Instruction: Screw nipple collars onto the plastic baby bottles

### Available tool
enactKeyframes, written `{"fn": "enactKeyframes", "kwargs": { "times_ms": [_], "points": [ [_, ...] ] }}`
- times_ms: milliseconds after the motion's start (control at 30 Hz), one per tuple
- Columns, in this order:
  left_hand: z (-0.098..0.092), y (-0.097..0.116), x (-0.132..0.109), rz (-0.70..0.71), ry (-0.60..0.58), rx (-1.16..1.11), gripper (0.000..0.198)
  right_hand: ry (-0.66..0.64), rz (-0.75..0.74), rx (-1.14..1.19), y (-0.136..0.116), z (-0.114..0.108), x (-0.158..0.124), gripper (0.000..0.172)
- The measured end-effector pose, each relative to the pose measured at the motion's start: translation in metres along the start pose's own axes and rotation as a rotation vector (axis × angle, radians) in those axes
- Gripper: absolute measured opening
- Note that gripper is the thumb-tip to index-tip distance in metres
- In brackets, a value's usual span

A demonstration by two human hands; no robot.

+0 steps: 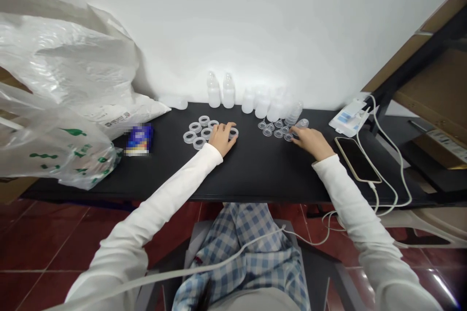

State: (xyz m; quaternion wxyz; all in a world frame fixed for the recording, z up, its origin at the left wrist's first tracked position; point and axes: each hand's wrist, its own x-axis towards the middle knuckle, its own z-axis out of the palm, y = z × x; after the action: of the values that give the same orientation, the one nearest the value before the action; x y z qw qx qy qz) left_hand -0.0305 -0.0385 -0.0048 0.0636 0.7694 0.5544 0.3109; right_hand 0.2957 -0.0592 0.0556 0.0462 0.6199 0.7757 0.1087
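Your black worktop (pixel 255 175) has a plastic carrier bag (pixel 54 77) heaped at its left end and a smartphone (pixel 356 159) on the right. Pale bottles (pixel 214 91) stand along the back edge. Your left hand (pixel 222 138) lies curved, fingers loosely spread, over clear plastic collar rings (pixel 195 128). Your right hand (pixel 310 143) rests open beside clear silicone teats (pixel 267 132), next to a clear cap (pixel 301 124), with no pinch showing.

**Black table (pixel 255 175) crowded w/ bottle parts**

Clear screw rings (pixel 195 128) sit left of centre, teats (pixel 268 132) right, plastic bottles (pixel 219 91) upright by the wall. Also a phone (pixel 356 159), white pkg (pixel 346 117), blue packet (pixel 139 139), plastic bag (pixel 62 150).
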Motion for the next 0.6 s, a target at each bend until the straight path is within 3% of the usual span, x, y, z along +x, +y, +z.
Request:
{"fn": "enactKeyframes", "kwargs": {
  "times_ms": [167,300,400,500,600],
  "points": [
    [-0.002,0.003,-0.003,-0.049,0.031,0.182,0.024,0.026,0.05,0.02,-0.009,-0.013,-0.002,0.04],
    [-0.022,-0.01,0.009,-0.182,0.128,0.17,0.028,0.165,0.044,0.097,-0.015,-0.028,-0.007,0.033],
    [-0.05,-0.039,0.036,-0.445,0.209,0.154,0.037,0.229,-0.021,0.187,-0.022,-0.035,-0.007,0.033],
    [-0.074,-0.077,0.07,-0.798,0.269,0.126,0.067,0.259,-0.103,0.258,-0.035,-0.038,-0.001,0.032],
    [-0.085,-0.106,0.093,-0.904,0.232,0.058,0.075,0.285,-0.19,0.312,-0.051,-0.038,0.012,0.032]
  ]
}}
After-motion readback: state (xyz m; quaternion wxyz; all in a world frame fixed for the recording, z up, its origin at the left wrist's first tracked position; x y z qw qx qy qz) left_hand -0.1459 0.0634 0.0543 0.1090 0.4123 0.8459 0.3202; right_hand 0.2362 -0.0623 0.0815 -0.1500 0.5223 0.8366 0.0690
